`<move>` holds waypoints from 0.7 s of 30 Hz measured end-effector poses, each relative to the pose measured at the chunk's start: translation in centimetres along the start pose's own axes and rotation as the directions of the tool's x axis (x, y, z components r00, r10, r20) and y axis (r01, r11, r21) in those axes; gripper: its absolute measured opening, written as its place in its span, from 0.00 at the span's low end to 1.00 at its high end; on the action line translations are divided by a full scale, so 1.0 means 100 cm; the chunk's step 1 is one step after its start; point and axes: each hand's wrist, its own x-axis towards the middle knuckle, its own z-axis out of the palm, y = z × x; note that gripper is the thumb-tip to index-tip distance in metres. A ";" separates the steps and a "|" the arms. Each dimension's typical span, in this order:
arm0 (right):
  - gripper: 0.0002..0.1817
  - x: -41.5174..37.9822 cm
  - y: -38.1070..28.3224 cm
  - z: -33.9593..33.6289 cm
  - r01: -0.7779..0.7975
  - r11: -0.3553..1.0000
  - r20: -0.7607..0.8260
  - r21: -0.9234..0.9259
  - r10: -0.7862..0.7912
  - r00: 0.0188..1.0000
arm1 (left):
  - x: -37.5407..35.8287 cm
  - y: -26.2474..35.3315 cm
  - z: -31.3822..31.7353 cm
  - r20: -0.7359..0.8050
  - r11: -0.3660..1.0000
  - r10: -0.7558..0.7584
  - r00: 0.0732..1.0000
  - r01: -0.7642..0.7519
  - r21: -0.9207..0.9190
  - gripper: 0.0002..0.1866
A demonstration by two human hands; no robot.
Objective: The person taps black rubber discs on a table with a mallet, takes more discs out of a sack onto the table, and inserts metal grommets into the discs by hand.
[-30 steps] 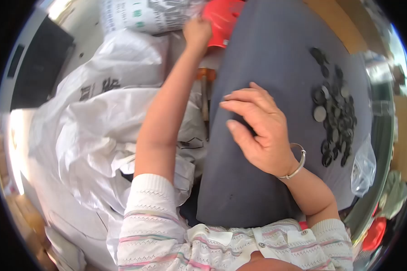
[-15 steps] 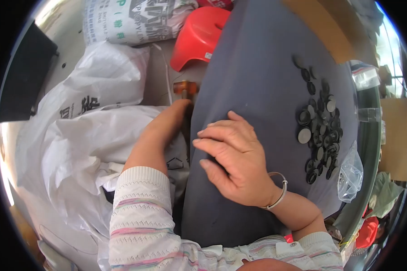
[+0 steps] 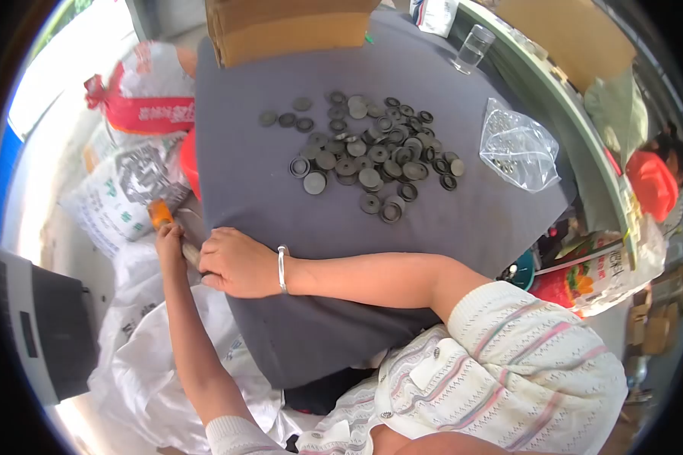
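My left hand (image 3: 171, 240) is closed around a tool with an orange end (image 3: 159, 214), just off the left edge of the grey cloth-covered table (image 3: 250, 174). My right hand (image 3: 237, 265), with a metal bangle on the wrist, lies at that same edge. Its fingers curl onto the tool's grey shaft (image 3: 192, 255), right beside my left hand. A pile of dark round discs and rings (image 3: 372, 152) is spread over the middle of the table, well away from both hands.
A clear plastic bag of small metal parts (image 3: 517, 148) lies right of the pile. A small glass (image 3: 474, 45) and a cardboard box (image 3: 281, 26) stand at the far edge. Printed sacks (image 3: 125, 189), white bags (image 3: 140, 356) and a dark case (image 3: 42, 326) crowd the floor on the left.
The view has swung round, so the disc pile is now ahead. My left hand has closed on the orange-ended tool, and my right hand has slid from the cloth to the table edge beside it.
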 end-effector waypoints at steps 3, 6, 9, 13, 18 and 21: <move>0.11 0.003 0.002 0.002 -0.035 0.992 -0.076 0.123 0.045 0.996 | -0.069 0.114 -0.003 -0.021 0.920 0.312 0.950 -0.296 0.258 0.07; 0.23 0.002 0.008 0.003 -0.239 0.773 -0.024 0.587 0.312 0.950 | -0.181 0.196 0.021 0.169 0.784 0.459 0.872 -0.487 0.386 0.04; 0.25 -0.013 -0.031 -0.060 -0.306 0.101 0.235 0.947 0.434 0.870 | -0.286 0.211 0.068 0.311 0.817 0.448 0.838 -0.525 0.237 0.06; 0.18 -0.087 -0.075 -0.145 -0.291 0.118 0.212 0.949 0.443 0.871 | -0.368 0.167 0.152 0.504 0.816 0.458 0.732 -0.571 0.088 0.06; 0.18 -0.201 -0.064 -0.268 -0.440 0.592 -0.113 0.675 0.673 0.731 | -0.376 0.162 0.215 0.636 0.700 0.544 0.547 -0.714 0.016 0.19; 0.24 -0.278 -0.022 -0.332 -0.571 0.812 -0.383 -0.122 0.492 0.781 | -0.299 0.137 0.215 0.374 0.599 0.629 0.682 -0.731 0.327 0.19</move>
